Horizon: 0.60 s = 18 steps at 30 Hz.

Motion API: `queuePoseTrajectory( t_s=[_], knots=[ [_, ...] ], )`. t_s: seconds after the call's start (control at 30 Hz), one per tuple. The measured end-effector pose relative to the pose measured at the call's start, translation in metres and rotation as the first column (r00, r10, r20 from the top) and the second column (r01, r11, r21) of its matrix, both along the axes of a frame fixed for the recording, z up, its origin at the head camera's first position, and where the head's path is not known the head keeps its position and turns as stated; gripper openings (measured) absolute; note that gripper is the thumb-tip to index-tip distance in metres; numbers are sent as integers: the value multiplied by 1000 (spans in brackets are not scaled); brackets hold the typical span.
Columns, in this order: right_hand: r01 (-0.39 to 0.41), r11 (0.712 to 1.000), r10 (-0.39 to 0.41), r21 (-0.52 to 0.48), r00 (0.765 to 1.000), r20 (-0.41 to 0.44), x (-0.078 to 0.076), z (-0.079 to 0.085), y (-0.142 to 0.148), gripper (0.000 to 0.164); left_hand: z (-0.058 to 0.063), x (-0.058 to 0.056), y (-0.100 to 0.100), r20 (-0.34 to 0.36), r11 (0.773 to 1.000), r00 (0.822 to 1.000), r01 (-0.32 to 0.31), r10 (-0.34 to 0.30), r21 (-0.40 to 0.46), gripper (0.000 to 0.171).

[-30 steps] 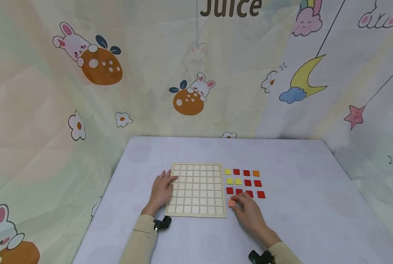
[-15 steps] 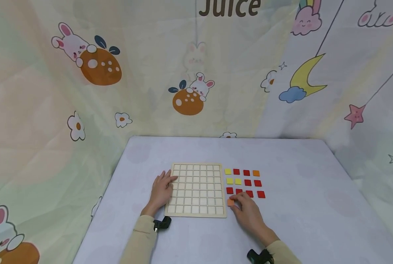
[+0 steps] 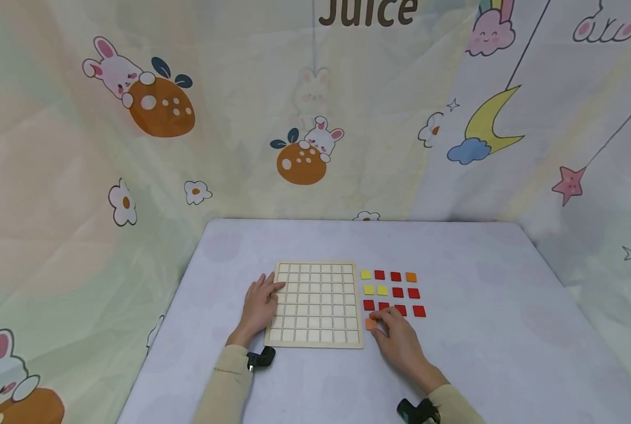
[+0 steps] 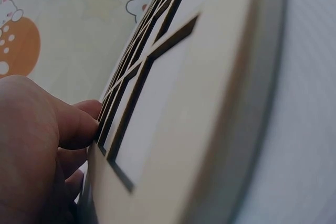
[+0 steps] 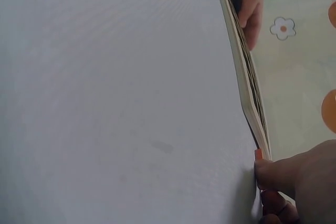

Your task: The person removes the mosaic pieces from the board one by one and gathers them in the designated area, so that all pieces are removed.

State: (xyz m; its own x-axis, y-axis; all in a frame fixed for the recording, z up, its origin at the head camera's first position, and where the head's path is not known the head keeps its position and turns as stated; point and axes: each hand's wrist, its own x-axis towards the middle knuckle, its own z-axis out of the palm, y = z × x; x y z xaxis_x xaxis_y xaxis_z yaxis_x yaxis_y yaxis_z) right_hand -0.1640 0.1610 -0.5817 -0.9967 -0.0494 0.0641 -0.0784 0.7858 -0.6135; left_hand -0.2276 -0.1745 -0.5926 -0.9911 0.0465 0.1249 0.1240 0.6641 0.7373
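Observation:
A pale wooden grid board (image 3: 312,341) lies on the table with bare square cells. My left hand (image 3: 259,306) rests at its left edge; in the left wrist view the thumb (image 4: 79,127) lies over the rim, with the other fingers beside the edge. Just right of the board's lower right corner, my right hand (image 3: 400,344) pinches a small orange square tile (image 3: 370,324) at the table surface. In the right wrist view only an end of that orange tile (image 5: 258,154) shows past the thumb.
Right of the board, small square tiles lie in rows: yellow tiles (image 3: 368,290), red tiles (image 3: 413,293) and an orange tile (image 3: 411,277). My right hand partly covers the lowest row. A printed cloth (image 3: 241,118) hangs behind the white table (image 3: 480,330).
The pinched orange tile and my right hand have shifted very slightly left and up. My left hand stays on the board's edge.

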Motion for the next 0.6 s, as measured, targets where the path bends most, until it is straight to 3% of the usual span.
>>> queuePoseTrajectory(
  t_s=[0.37,0.6],
  knots=[
    [-1,999,0,-32,999,-41,4,0,15,37,0,-1,3,21,1000,1000,-8,8,0,36],
    [-3,1000,2,-11,998,-67,-8,7,36,33,1,-4,-1,44,1000,999,2,-2,-7,35]
  ],
)
